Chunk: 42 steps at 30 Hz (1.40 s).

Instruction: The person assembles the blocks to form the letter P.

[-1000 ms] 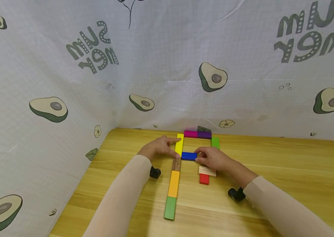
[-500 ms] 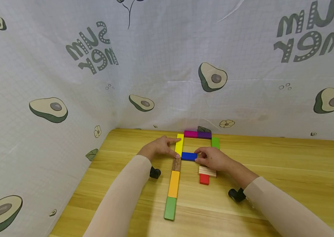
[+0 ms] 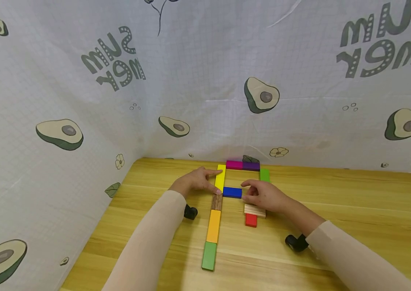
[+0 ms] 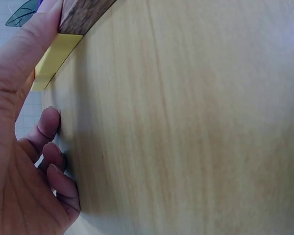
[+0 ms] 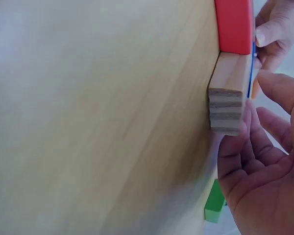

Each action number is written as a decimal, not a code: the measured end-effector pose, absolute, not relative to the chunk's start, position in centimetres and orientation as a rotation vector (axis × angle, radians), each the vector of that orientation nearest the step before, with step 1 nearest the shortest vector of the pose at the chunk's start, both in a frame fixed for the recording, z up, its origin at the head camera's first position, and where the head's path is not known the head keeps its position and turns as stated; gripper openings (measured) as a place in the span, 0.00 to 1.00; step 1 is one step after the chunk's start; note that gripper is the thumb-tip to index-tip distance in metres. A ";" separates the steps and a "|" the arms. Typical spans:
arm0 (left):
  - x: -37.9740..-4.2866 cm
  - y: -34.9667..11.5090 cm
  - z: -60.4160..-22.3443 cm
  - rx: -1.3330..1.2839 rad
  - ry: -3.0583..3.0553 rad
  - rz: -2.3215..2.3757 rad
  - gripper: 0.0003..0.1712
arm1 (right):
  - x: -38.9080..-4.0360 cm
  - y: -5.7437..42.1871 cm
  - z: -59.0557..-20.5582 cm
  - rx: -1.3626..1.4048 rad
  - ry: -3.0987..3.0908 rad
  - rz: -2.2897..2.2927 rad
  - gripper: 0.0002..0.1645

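Note:
In the head view my left hand (image 3: 195, 180) steadies the yellow block (image 3: 221, 176), with straight index finger and thumb touching it near its two ends. The thumb tip lies by the joint with the dark brown block (image 3: 217, 202). My left wrist view shows the other fingers (image 4: 51, 155) loosely bent at the tabletop. A blue block (image 3: 232, 192) lies crosswise, its left end against the yellow one. Just right of it is my right hand (image 3: 266, 196), thumb and index finger apart, holding nothing. Below that hand lie a striped plain-wood block (image 3: 254, 210) and a red block (image 3: 251, 220).
Magenta (image 3: 234, 165) and purple (image 3: 251, 166) blocks form the far row, with a bright green block (image 3: 265, 175) at its right. An orange block (image 3: 213, 226) and a green block (image 3: 209, 256) continue the left column. A patterned curtain (image 3: 212, 121) hangs behind the table.
My right hand has come off the blue block and shifted slightly right, its thumb and index finger now clear of the end. The left hand and the blocks stay put.

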<state>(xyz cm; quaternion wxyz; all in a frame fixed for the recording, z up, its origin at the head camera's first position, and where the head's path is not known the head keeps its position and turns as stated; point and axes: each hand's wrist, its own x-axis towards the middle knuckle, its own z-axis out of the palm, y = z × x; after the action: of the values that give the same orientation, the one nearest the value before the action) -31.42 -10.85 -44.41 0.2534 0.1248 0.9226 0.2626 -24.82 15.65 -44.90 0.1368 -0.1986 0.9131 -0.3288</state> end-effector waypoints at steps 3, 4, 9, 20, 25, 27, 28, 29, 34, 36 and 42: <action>-31.5 -10.8 -44.5 0.346 2.500 0.728 0.51 | -24.1 16.2 -44.4 -0.602 2.676 -0.964 0.24; -31.5 -10.8 -44.5 0.346 2.497 0.733 0.51 | -23.9 16.4 -44.3 -0.604 2.691 -0.963 0.22; -31.4 -10.8 -44.5 0.321 2.488 0.743 0.51 | -21.9 17.1 -43.7 -0.593 2.737 -0.935 0.18; -31.3 -11.0 -44.6 0.276 2.496 0.730 0.51 | -17.2 18.0 -44.4 -0.465 2.711 -0.880 0.11; -31.4 -10.9 -44.6 0.276 2.491 0.743 0.51 | -16.4 18.0 -44.9 -0.403 2.692 -0.889 0.15; -31.3 -10.9 -44.6 0.279 2.493 0.740 0.51 | -16.3 17.9 -45.0 -0.382 2.692 -0.882 0.18; -31.3 -10.9 -44.5 0.279 2.495 0.737 0.51 | -16.3 17.8 -45.1 -0.371 2.692 -0.875 0.19; -31.3 -10.9 -44.5 0.282 2.498 0.731 0.51 | -16.3 17.8 -45.1 -0.361 2.692 -0.868 0.20; -31.3 -10.8 -44.4 0.285 2.501 0.723 0.51 | -16.4 17.4 -45.0 -0.397 2.714 -0.836 0.21; -31.3 -10.8 -44.4 0.275 2.500 0.726 0.51 | -16.5 17.3 -45.1 -0.423 2.724 -0.834 0.20; -31.3 -10.8 -44.5 0.244 2.495 0.740 0.51 | -16.6 16.9 -45.2 -0.439 2.732 -0.841 0.20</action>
<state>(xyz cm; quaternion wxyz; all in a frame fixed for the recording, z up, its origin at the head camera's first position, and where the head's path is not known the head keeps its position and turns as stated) -31.26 -10.78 -44.49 0.2607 0.0900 0.9215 0.2733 -16.59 16.94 -45.20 0.1246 -0.1506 0.9373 -0.2884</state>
